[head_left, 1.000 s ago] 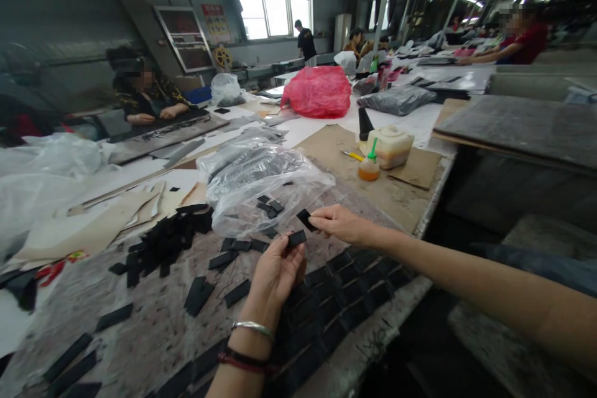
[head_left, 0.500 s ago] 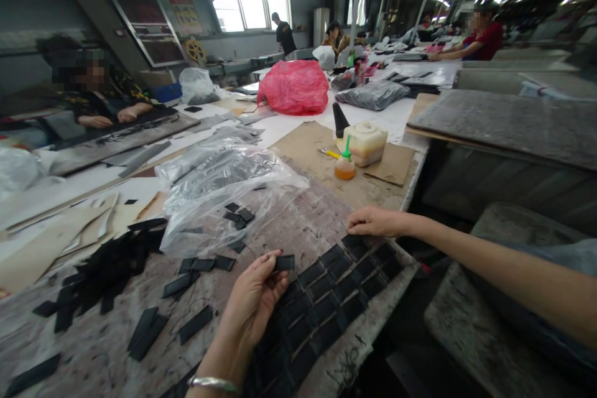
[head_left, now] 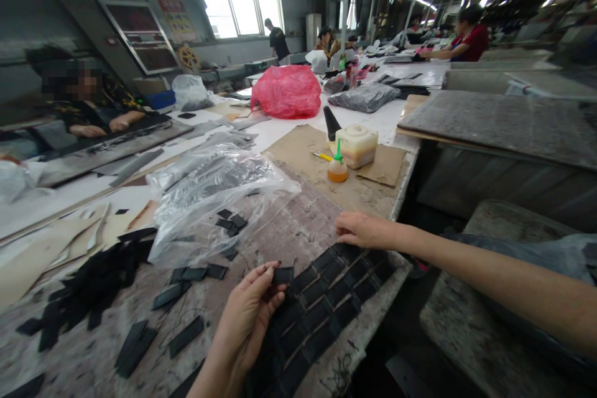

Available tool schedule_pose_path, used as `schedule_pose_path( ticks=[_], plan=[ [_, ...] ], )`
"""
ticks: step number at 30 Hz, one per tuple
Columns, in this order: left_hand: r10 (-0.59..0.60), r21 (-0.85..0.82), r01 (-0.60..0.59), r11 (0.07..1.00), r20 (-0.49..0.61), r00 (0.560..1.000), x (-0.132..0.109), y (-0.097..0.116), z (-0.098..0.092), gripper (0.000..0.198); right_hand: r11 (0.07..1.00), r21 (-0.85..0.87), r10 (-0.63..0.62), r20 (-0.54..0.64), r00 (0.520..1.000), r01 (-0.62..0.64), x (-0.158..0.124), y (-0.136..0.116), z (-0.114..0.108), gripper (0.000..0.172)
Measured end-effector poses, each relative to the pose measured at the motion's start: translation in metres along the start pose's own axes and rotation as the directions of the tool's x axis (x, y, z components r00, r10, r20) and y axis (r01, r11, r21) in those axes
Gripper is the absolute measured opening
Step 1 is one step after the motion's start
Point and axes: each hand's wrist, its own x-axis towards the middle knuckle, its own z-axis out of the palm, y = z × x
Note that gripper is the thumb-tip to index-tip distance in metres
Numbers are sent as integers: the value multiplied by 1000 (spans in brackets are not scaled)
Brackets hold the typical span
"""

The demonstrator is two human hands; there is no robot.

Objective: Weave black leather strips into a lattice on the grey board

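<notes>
Between thumb and fingers, my left hand (head_left: pixel 254 308) pinches a small black rectangular piece (head_left: pixel 283 275), flat like fabric or leather. It is held just above the left edge of a grid of similar black pieces (head_left: pixel 321 298) laid in close rows on the board. My right hand (head_left: pixel 359 229) is closed, its fingertips at a black piece (head_left: pixel 347 253) on the grid's far edge; what exactly lies under the fingertips is partly hidden. Left of my left hand are several loose black pieces (head_left: pixel 186 336) and a heap of black strips (head_left: pixel 100 280).
A clear plastic bag (head_left: pixel 205 199) lies behind the loose pieces. Farther off are a squeeze bottle of amber liquid (head_left: pixel 337 168), a whitish container (head_left: pixel 358 144), a yellow-handled brush (head_left: pixel 321 155) and a pink bag (head_left: pixel 286 92). A co-worker (head_left: pixel 100 115) sits at left. The table edge runs along my right.
The view has shifted slightly, so the scene sits a little farther left. My left hand keeps its black piece near the grid. My right hand stays at the grid's far edge.
</notes>
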Motion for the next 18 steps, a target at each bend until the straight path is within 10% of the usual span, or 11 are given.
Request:
schedule_pose_path(
  ticks=[7, 18],
  plan=[
    [-11, -148, 5, 989, -40, 999, -33, 4, -11, 11, 998, 25, -59, -125, 990, 62, -4, -21, 2, 18],
    [82, -306, -89, 948, -36, 996, -91, -38, -47, 29, 903, 382, -272, 154, 950, 197, -6, -171, 39, 29]
  ],
)
